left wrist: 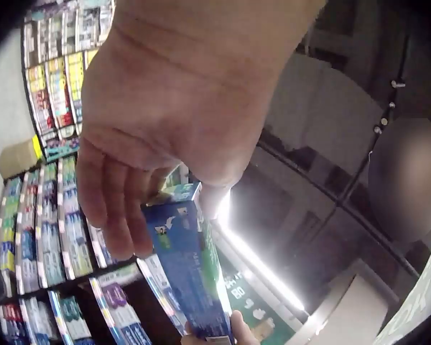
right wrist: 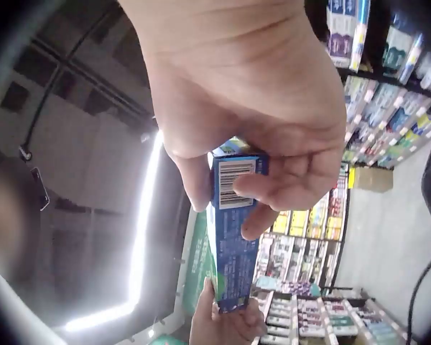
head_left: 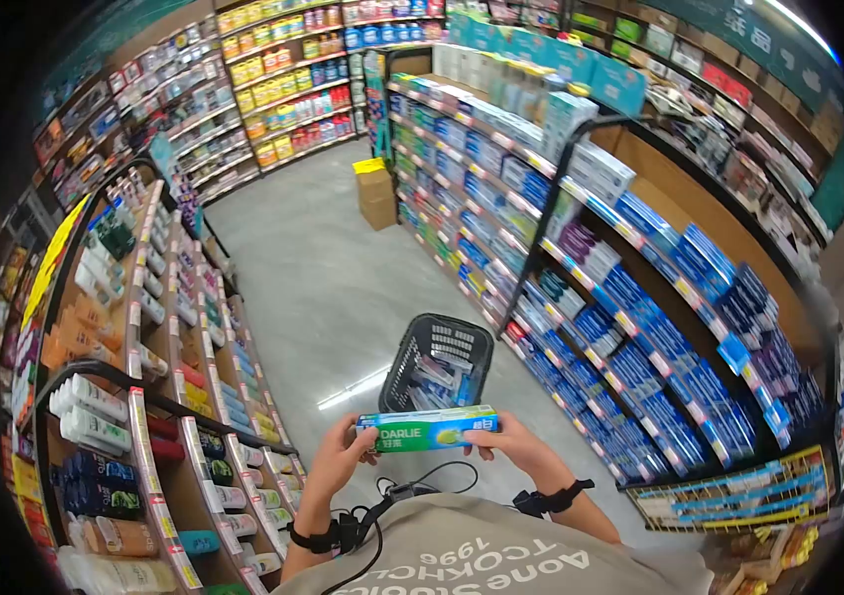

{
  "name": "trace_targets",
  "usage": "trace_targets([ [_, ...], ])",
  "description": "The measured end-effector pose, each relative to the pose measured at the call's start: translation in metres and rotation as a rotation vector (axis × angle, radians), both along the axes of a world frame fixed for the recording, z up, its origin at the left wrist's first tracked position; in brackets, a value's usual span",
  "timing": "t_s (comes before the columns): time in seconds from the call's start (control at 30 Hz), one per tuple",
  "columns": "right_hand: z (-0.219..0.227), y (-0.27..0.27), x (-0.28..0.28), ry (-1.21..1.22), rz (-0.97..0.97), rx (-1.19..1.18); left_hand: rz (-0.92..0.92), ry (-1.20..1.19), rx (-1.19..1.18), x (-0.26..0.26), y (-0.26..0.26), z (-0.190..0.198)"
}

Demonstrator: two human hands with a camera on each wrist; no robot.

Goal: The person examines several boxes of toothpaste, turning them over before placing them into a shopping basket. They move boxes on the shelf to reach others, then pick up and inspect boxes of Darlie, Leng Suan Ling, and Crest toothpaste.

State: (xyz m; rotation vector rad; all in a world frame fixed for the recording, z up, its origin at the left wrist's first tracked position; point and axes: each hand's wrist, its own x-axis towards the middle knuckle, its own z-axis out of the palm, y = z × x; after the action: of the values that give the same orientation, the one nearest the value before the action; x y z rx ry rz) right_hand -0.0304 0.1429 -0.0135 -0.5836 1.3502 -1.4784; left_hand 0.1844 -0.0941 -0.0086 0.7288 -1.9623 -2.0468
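Note:
Both hands hold up a blue and green DARLIE toothpaste box, its printed front facing the head camera. The left hand grips one end, thumb on the front. At the other end the right hand pinches it between thumb and fingers. In the left wrist view the box slants down from the left hand. Seen from the right wrist, a barcode marks the box beside the fingers of the right hand.
Beyond the box, a dark basket holding several packages stands on the grey floor. Shelves of bottles line the left, and shelves of toothpaste boxes the right. A cardboard box stands farther along the aisle.

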Motion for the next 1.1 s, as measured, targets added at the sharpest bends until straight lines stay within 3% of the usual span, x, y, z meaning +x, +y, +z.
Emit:
trace_targets([
  [0.33,0.011,-0.188,0.016,0.002,0.159,-0.011,0.243,0.037,-0.107,0.043,-0.145,0.007],
  [0.43,0.002,-0.239,0.013,0.034,0.207,-0.013,0.318,0.088,-0.033,0.055,-0.187,-0.009],
  [0.47,-0.004,-0.257,0.013,0.061,0.208,-0.008,0.363,0.062,-0.135,0.059,-0.200,-0.016],
  [0.5,-0.012,-0.268,0.024,0.056,0.200,0.010,0.388,-0.015,-0.024,0.068,-0.217,-0.023],
  [0.57,-0.011,-0.295,0.033,0.043,0.214,0.005,0.453,-0.103,-0.066,0.090,-0.247,-0.041],
  [0.67,-0.007,-0.318,0.041,0.008,0.385,0.027,0.547,-0.084,-0.079,0.112,-0.271,-0.040],
  [0.73,-0.019,-0.337,0.035,0.028,0.530,-0.018,0.492,-0.067,-0.084,0.111,-0.294,-0.033],
  [0.77,-0.030,-0.346,0.033,0.030,0.581,-0.058,0.520,-0.076,-0.147,0.117,-0.312,-0.048],
  [0.87,-0.075,-0.377,0.030,0.073,0.736,-0.137,0.268,-0.139,-0.214,0.098,-0.362,-0.040],
  [0.97,-0.103,-0.406,0.023,0.345,0.692,-0.223,0.205,-0.247,-0.283,0.051,-0.388,-0.020],
  [1.1,-0.099,-0.444,-0.003,0.365,0.637,-0.112,0.117,-0.298,-0.338,0.004,-0.431,-0.004],
])
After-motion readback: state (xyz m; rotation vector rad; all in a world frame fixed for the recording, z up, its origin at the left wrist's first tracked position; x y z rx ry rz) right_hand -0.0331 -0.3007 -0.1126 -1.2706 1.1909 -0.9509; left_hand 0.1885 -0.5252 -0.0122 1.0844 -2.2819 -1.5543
